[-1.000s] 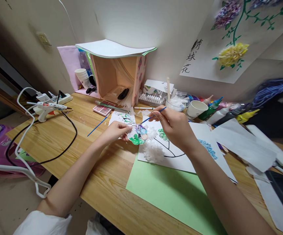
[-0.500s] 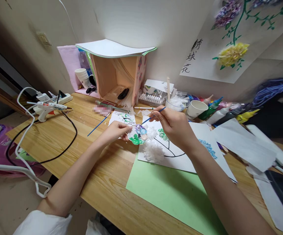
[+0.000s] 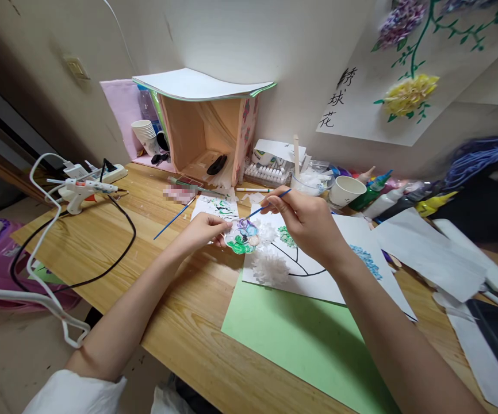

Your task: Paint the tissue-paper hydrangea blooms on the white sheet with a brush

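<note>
My left hand (image 3: 208,229) pinches the left edge of a small round paint palette (image 3: 241,237) with green, purple and blue paint in it. Between the fingers of my right hand (image 3: 303,215) is a thin blue paintbrush (image 3: 283,194), its tip at the upper right part of the palette. Under my right hand lies a white sheet (image 3: 344,227) with black drawn stems, white paper flowers (image 3: 270,267), a green flower (image 3: 286,236) and a blue one (image 3: 366,261). Part of the sheet is hidden by my right hand and forearm.
Green paper (image 3: 283,339) lies under the white sheet. A second blue brush (image 3: 174,218) rests left of a paint-stained paper (image 3: 215,207). A glue gun (image 3: 79,192) with cables is at the left. A paper cup (image 3: 346,191) and paint bottles (image 3: 378,201) stand at the back right.
</note>
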A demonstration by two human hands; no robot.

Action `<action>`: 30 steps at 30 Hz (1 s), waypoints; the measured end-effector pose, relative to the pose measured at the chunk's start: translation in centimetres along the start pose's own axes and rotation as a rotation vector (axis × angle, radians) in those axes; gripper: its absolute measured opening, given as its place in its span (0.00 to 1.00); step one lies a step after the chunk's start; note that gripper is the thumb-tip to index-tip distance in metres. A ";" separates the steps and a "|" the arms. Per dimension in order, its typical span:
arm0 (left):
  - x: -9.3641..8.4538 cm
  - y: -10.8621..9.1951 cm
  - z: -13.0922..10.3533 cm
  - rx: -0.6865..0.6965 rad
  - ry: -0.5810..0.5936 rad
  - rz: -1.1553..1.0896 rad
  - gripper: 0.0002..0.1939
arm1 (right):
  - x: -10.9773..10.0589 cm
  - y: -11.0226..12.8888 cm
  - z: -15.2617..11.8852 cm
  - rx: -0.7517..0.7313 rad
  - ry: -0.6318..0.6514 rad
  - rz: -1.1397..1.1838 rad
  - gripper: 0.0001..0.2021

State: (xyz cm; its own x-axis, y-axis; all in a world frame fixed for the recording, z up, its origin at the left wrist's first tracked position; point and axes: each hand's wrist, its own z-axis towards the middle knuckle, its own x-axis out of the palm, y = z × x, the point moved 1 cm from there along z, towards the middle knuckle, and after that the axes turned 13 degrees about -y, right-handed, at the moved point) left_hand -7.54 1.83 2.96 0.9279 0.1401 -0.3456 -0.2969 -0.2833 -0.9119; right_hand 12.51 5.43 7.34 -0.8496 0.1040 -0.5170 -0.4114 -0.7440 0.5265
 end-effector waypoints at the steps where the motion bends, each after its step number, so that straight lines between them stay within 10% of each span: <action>1: 0.0 0.0 0.0 0.001 -0.002 -0.001 0.14 | 0.0 0.0 0.0 -0.002 0.014 0.006 0.14; 30: -0.1 0.4 0.2 0.046 0.013 0.010 0.15 | -0.5 1.0 0.1 -0.007 0.059 -0.018 0.12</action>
State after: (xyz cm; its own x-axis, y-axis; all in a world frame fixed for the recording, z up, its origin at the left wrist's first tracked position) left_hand -7.83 1.93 2.60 0.9276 0.1249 -0.3520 -0.3159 -0.2403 -0.9178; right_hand 12.48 4.67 8.19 -0.8208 0.0785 -0.5657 -0.4244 -0.7467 0.5121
